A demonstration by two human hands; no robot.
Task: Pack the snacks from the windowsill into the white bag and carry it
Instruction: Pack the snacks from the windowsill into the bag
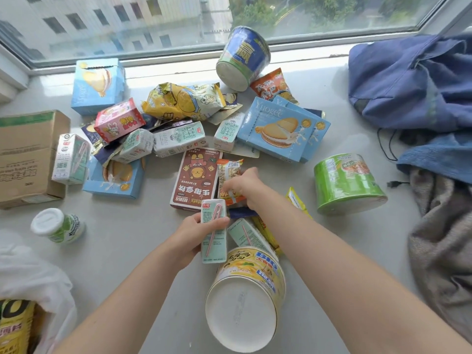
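- Left hand [192, 235], just below the middle of the frame, is curled round a small mint-green milk carton with a pink straw [214, 236]; the thumb lies across the carton's front near its top, the fingers wrap behind its left edge, and the carton stands upright
- Right hand [242, 186], at frame centre, has its fingers bent down and pinching an orange crinkled plastic snack packet [229, 173]; the packet's upper half sticks out past the fingertips toward the top of the frame
- That packet lies just beside the right edge of a flat brown-and-white cardboard box [195, 180]
- Thin white plastic bag [43, 284] sits in the lower left corner, mouth open, a yellow packet showing inside, well apart from both hands
- Pale grey windowsill [143, 238] bears the other snacks, piled above centre
- Yellow paper noodle tub [245, 297] lies on its side at bottom centre, just below the held carton
- Green noodle tub [347, 185] lies right of centre; blue noodle tub [242, 57] is tilted at top centre
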